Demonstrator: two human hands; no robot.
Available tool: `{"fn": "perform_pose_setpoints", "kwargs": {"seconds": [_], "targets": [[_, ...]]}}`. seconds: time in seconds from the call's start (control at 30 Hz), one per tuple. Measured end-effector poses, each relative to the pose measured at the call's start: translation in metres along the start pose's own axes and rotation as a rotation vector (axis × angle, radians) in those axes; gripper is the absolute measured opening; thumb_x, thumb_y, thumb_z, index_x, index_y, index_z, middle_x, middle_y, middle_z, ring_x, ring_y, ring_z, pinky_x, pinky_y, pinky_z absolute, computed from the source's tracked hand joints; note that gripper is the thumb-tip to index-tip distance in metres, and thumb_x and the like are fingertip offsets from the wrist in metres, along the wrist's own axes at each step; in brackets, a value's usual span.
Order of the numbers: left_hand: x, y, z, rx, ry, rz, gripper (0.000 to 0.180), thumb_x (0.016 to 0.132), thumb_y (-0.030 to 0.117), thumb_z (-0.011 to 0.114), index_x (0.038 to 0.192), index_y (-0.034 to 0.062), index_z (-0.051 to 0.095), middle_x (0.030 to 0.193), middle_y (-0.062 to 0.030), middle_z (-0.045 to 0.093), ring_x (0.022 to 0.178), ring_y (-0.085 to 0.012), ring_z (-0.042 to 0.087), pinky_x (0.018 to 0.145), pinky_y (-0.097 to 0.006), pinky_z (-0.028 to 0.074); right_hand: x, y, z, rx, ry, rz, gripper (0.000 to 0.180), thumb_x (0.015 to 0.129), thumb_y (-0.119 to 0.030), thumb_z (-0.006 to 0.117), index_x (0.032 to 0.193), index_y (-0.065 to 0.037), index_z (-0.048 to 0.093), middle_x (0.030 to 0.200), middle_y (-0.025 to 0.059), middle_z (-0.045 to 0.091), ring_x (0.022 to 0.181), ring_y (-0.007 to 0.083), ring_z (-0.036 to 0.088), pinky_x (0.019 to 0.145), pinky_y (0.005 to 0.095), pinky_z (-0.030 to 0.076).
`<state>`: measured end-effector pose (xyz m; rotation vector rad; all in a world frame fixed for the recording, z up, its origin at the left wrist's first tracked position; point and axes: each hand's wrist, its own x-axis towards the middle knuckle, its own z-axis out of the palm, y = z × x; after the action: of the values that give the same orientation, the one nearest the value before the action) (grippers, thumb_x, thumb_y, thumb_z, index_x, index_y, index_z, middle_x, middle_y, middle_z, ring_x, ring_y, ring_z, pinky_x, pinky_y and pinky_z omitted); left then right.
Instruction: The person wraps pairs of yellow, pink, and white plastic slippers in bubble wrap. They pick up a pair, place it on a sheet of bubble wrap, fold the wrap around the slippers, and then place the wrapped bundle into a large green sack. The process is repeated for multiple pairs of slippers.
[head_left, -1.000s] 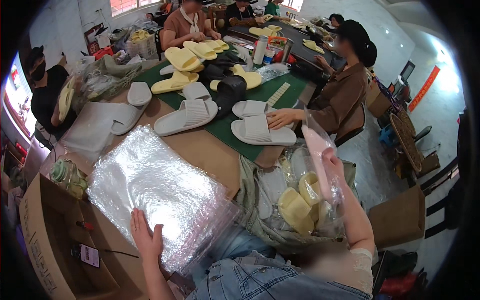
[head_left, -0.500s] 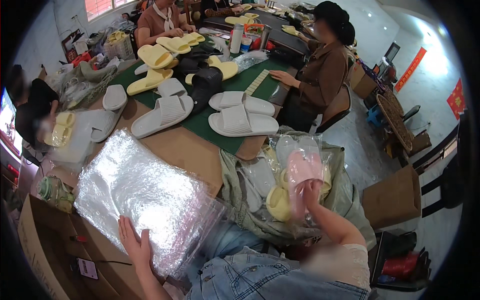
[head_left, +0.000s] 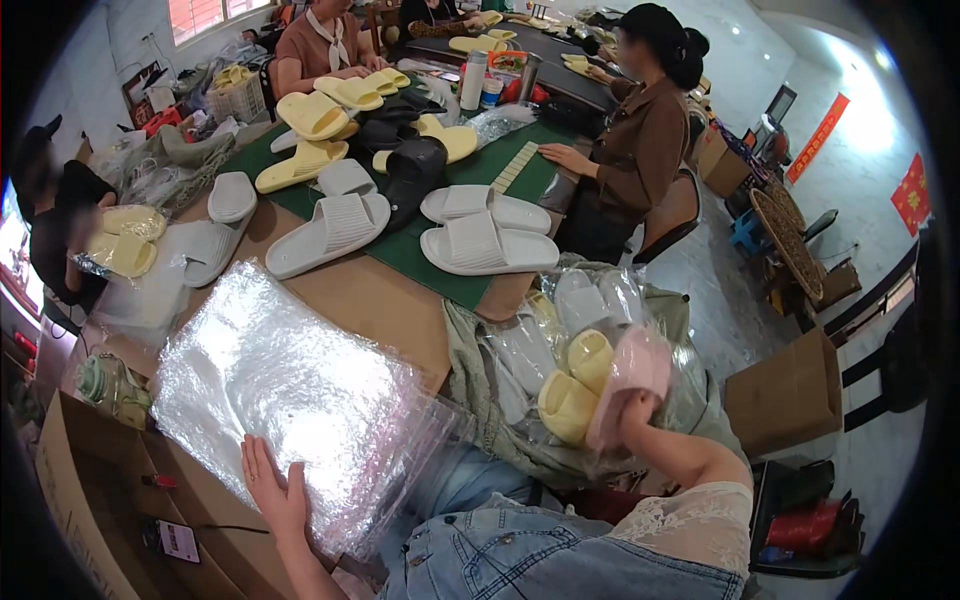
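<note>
Left hand point(head_left: 272, 490): laid flat, fingers spread, on the near edge of the stack of clear plastic bags point(head_left: 290, 390).
Right hand point(head_left: 632, 405): closed on a pink slipper in a clear bag point(head_left: 632, 375), held over the sack of bagged slippers point(head_left: 560, 385).
Stack: rested on the brown table point(head_left: 375, 300).
Beyond: grey slippers point(head_left: 485, 245) laid on the green mat point(head_left: 425, 265).

Brown table point(head_left: 380, 300) bears clear bags point(head_left: 290, 390), green mat point(head_left: 440, 270).

Our left hand point(head_left: 272, 490) on bag stack point(head_left: 290, 400), table point(head_left: 370, 300) edge. Right hand point(head_left: 635, 405) in sack point(head_left: 600, 380), right of table. Slippers point(head_left: 480, 230) behind stack.
</note>
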<state>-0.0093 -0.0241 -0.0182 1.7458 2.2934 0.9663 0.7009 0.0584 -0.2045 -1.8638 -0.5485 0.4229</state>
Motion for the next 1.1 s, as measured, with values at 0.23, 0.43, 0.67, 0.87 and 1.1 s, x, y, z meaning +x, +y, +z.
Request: {"fn": "perform_pose_setpoints", "kwargs": {"seconds": [0.23, 0.43, 0.67, 0.87, 1.1], "targets": [[-0.005, 0.004, -0.009, 0.014, -0.009, -0.055, 0.069, 0.083, 0.016, 0.069, 0.143, -0.0026, 0.042, 0.154, -0.0186, 0.037, 0.145, -0.0358, 0.030, 0.118, -0.045, 0.022, -0.036, -0.064, 0.011, -0.315, 0.095, 0.366, 0.034, 0.098, -0.027, 0.051, 0.123, -0.006, 0.062, 0.119, 0.0136, 0.065, 0.103, 0.0255, 0.065, 0.083, 0.0375, 0.054], [-0.001, 0.002, -0.004, 0.020, -0.015, 0.003, 0.066, 0.084, 0.014, 0.067, 0.143, -0.0029, 0.043, 0.153, -0.0205, 0.038, 0.143, -0.0360, 0.032, 0.118, -0.044, 0.023, -0.031, -0.065, 0.002, -1.083, -0.321, 0.296, 0.035, 0.095, -0.035, 0.052, 0.113, -0.009, 0.066, 0.110, 0.0116, 0.068, 0.094, 0.0278, 0.067, 0.081, 0.0388, 0.054], [-0.006, 0.003, -0.008, 0.018, -0.004, -0.035, 0.069, 0.083, 0.024, 0.070, 0.141, -0.0051, 0.044, 0.153, -0.0224, 0.037, 0.143, -0.0384, 0.031, 0.118, -0.047, 0.022, -0.134, -0.230, 0.044, -1.791, -1.464, -0.523, 0.039, 0.091, -0.044, 0.054, 0.102, -0.011, 0.072, 0.099, 0.0093, 0.072, 0.082, 0.0305, 0.070, 0.078, 0.0403, 0.055], [-0.009, 0.001, -0.011, 0.046, 0.050, -0.011, 0.071, 0.083, 0.030, 0.071, 0.139, -0.0056, 0.046, 0.150, -0.0261, 0.040, 0.140, -0.0403, 0.036, 0.118, -0.049, 0.023, -0.174, -0.350, 0.169, -0.670, -1.025, -1.020, 0.026, 0.085, -0.030, 0.065, 0.100, -0.010, 0.072, 0.106, 0.0117, 0.069, 0.092, 0.0369, 0.066, 0.081, 0.0454, 0.053], [-0.005, -0.001, -0.008, 0.009, 0.084, -0.031, 0.067, 0.085, 0.039, 0.068, 0.133, -0.0050, 0.053, 0.145, -0.0267, 0.046, 0.137, -0.0413, 0.039, 0.115, -0.048, 0.028, -0.006, -0.337, 0.365, -0.637, -0.605, -1.090, 0.056, 0.079, -0.003, 0.059, 0.134, 0.000, 0.050, 0.133, 0.0244, 0.055, 0.126, 0.0383, 0.051, 0.106, 0.0441, 0.042]]}}
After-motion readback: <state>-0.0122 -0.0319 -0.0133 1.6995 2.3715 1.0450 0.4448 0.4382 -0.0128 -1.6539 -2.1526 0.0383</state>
